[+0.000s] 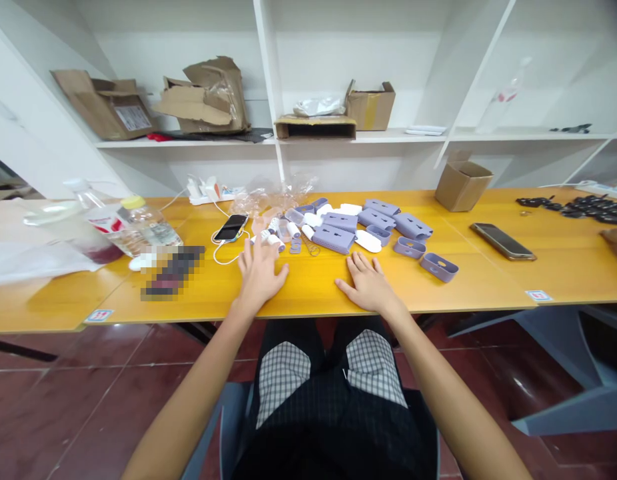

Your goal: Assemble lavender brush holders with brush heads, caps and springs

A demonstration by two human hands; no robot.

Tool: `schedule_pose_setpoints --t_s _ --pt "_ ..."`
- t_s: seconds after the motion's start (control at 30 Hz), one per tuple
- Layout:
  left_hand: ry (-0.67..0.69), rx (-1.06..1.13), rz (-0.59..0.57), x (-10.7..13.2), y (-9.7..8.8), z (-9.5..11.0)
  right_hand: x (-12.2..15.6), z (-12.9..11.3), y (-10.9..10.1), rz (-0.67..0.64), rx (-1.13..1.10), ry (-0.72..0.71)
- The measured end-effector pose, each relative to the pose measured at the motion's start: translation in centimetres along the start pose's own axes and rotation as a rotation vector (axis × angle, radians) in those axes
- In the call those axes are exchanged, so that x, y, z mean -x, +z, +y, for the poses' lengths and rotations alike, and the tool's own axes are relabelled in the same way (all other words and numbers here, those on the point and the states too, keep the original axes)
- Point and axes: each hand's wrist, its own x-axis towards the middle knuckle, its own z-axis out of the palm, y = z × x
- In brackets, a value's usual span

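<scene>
My left hand (260, 272) rests on the wooden table with its fingers stretched out, its fingertips at small white cylinder-like parts (274, 241). Whether they touch these parts I cannot tell. Flat on the tabletop, my right hand (367, 283) has its fingers apart and holds nothing. Just beyond it lie a white oval piece (368, 241) and a purple box-shaped shell (333, 239) with dark marks on top. More purple shells (413, 226) are heaped behind. To the right stand open purple ring-shaped frames (439, 267). A thin coiled wire piece (313, 249) lies between my hands.
A phone (231, 228) with a white cable lies left of the parts, near clear plastic bags (268, 200). Bottles (151, 223) stand further left. On the right are another phone (503, 241), a cardboard box (463, 185) and black parts (588, 208). White shelves (358, 40) rise behind.
</scene>
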Motion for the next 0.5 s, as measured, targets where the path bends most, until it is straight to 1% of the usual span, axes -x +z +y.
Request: schedule_pose_setpoints --t_s 0.07,0.13,0.2,0.27,0.37,0.43,0.5 --pt "-0.056 -0.020 -0.081 -0.2 -0.2 -0.9 -0.1 0.2 0.1 0.068 -0.038 -0.011" --pt "-0.074 -0.028 -0.149 -0.2 -0.4 -1.4 -0.3 0.5 0.2 0.175 -0.090 -0.011" --pt "-0.059 -0.041 -0.174 -0.1 -0.5 -1.5 -0.9 0.8 0.3 0.291 -0.126 0.004" --pt "-0.031 -0.062 -0.165 0.0 -0.4 -1.3 -1.9 0.9 0.2 0.369 -0.121 0.014" --pt "-0.008 -0.077 -0.144 0.1 -0.2 -1.1 -3.8 0.9 -0.4 0.369 -0.035 -0.048" --pt "-0.005 -0.061 -0.128 0.2 0.0 -1.2 -5.0 0.7 -0.9 0.328 0.054 -0.083" --pt "-0.003 -0.031 -0.096 0.2 0.2 -1.4 -5.6 0.4 -1.3 0.272 0.137 -0.097"
